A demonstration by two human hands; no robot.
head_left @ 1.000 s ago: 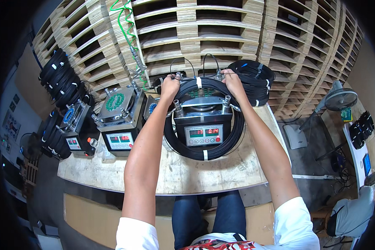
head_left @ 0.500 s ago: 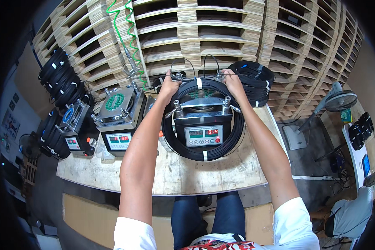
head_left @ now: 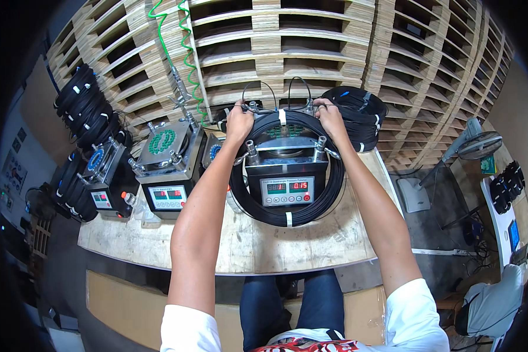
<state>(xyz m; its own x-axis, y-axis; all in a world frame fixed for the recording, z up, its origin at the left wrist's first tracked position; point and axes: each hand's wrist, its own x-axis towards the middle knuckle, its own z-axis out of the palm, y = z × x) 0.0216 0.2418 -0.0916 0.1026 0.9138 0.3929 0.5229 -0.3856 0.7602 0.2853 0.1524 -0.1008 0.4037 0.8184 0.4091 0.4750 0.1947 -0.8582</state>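
Note:
A coil of black cable (head_left: 315, 212), bound with white ties, rings the front of a polishing machine (head_left: 284, 169) with a lit red display. Thin cable ends loop up at the machine's far side. My left hand (head_left: 239, 122) is closed beside the far left post (head_left: 253, 106). At the far right post (head_left: 309, 106), my right hand (head_left: 330, 117) has its fingers curled together. Whatever either hand grips is too small or hidden to name. Green parts sit in a ring on the top plate, half hidden by the coil.
Two more polishing machines (head_left: 162, 166) (head_left: 104, 179) stand to the left, with a small bottle (head_left: 129, 198) between them. Coils of black cable (head_left: 358, 117) lie at the right rear, others (head_left: 82, 94) at the left. Stacked pallets (head_left: 311, 35) rise behind the table (head_left: 152, 243).
The display on the machine in front of me shows different red digits, and its left window is now lit. My hands stay at the two far posts, with only slight finger movement.

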